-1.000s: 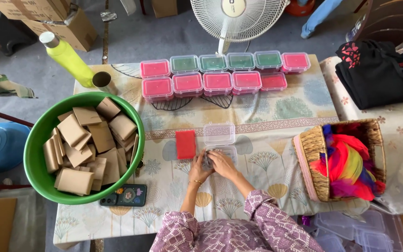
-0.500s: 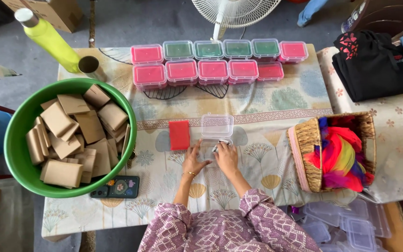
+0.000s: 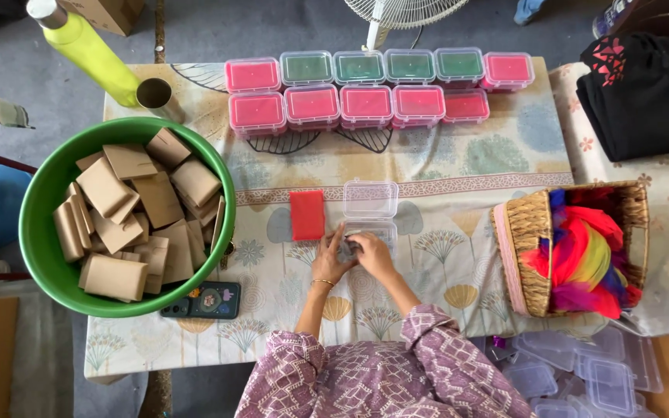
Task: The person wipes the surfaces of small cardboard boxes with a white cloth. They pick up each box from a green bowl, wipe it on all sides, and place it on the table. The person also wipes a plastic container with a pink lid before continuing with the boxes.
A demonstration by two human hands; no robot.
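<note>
The clear plastic box (image 3: 369,213) lay open on the patterned tablecloth (image 3: 427,166), its lid flipped back away from the person and its base nearest the hands. Both hands met at the near edge of that base. The left hand (image 3: 330,262) had its fingers curled against the box's front left corner, and the right hand (image 3: 371,254) was closed over something small beside it; what the fingers pinched could not be told, since the hands hid it. Just left of the box, a red bar (image 3: 307,215) lay flat on the cloth, apart from the left hand. Farther left stood a green basin (image 3: 52,174) heaped with brown paper packets (image 3: 137,201), with a dark phone (image 3: 207,300) touching its near rim. Along the far side of the table ran two rows of closed boxes (image 3: 365,89), pink and green inside. To the right sat a wicker basket (image 3: 524,248) of bright feathers (image 3: 586,251), well apart from the hands.
</note>
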